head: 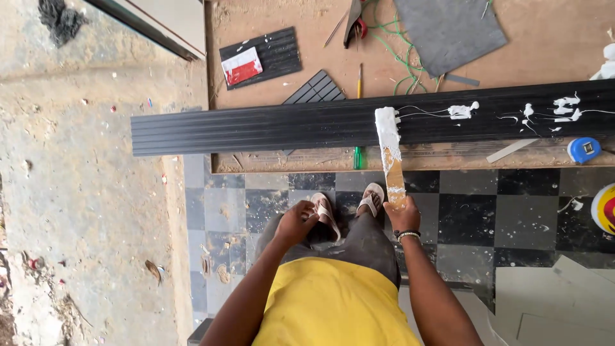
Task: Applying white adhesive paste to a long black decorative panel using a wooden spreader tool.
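A long black ribbed panel (269, 128) lies across a brown wooden board (544, 57). Blobs and strings of white adhesive (462, 111) sit on its right part. My right hand (402, 214) grips the lower end of a flat wooden stick (392, 160), whose upper half is coated in white paste and rests on the panel. My left hand (296, 222) is curled into a loose fist near my left knee, with nothing visible in it. My feet in sandals (349, 205) stand on checkered tiles.
A blue tape measure (583, 149) lies at the board's right edge. Short black panel offcuts (261, 56), green wire (397, 57), a grey sheet (448, 29) and a pencil (359, 80) lie on the board. Rough dusty concrete floor (83, 192) is at left.
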